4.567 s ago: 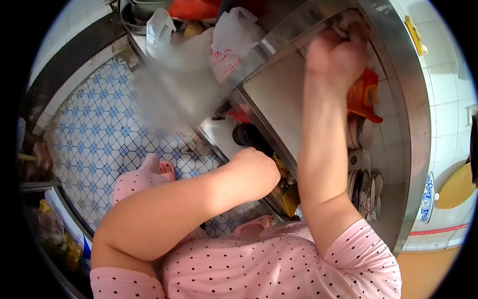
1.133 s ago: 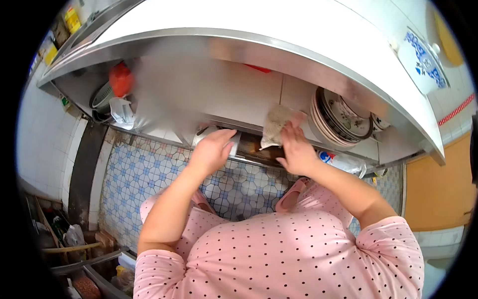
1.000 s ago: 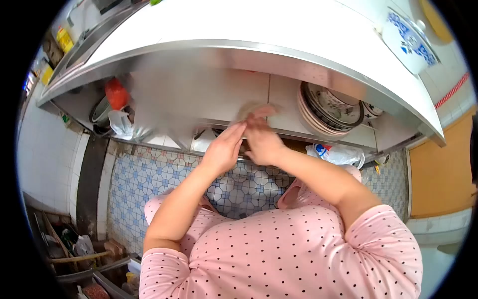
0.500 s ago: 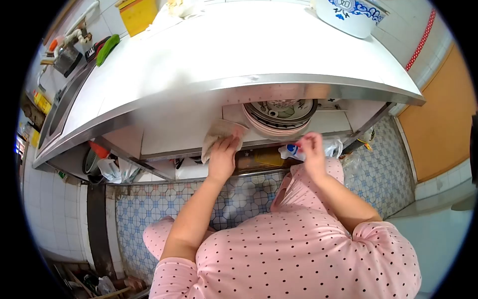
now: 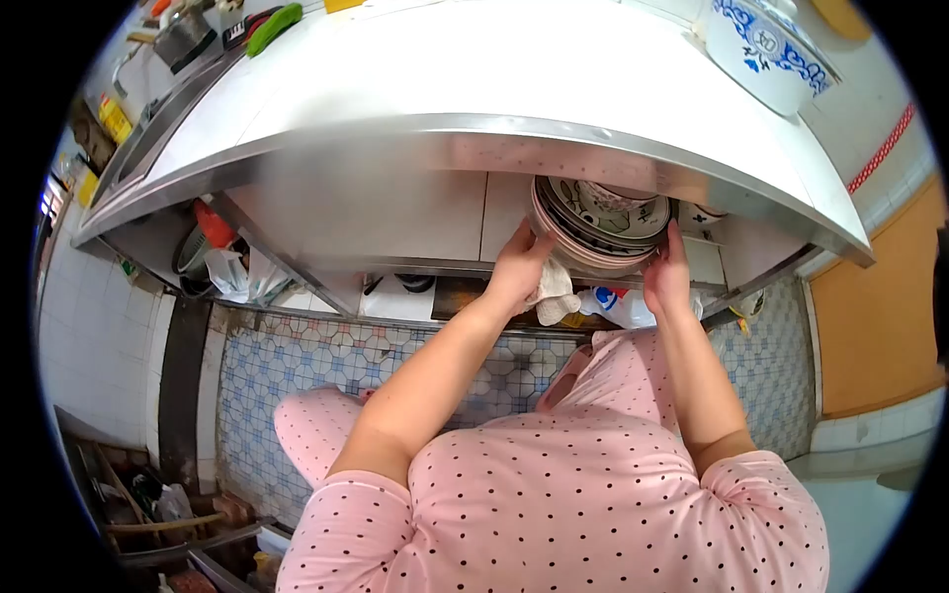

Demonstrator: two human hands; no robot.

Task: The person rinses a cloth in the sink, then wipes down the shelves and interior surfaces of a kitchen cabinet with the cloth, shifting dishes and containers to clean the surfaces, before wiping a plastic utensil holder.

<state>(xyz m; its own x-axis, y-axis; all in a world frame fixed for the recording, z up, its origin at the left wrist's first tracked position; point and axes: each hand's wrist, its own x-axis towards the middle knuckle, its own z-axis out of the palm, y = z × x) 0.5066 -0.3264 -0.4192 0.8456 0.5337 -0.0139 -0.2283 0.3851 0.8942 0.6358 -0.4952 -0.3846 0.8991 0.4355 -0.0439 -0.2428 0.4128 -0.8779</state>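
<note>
A stack of plates (image 5: 583, 255), with dark-rimmed ones above pink-edged ones, sits on the white shelf (image 5: 450, 222) under the counter. A flowered bowl (image 5: 611, 198) rests on top, partly hidden by the counter's edge. My left hand (image 5: 521, 269) grips the left side of the stack, its fingers partly behind the rims. A beige cloth (image 5: 554, 296) hangs below that hand, against the shelf's front edge. On the opposite side, my right hand (image 5: 668, 275) is wrapped around the stack's right edge. Whether the plates are lifted off the shelf, I cannot tell.
Overhead, the counter's metal edge (image 5: 554, 129) juts out. A blue-and-white pot (image 5: 766, 59) and a green cucumber-like vegetable (image 5: 274, 31) are on the countertop. Plastic bags (image 5: 625, 308) lie on the lower level. Another cup or bowl (image 5: 704, 215) stands right of the stack.
My left hand has moved right from the bare shelf to the plates, bringing the cloth along. My right hand has gone from in front of the stack to its right side. The view has shifted.
</note>
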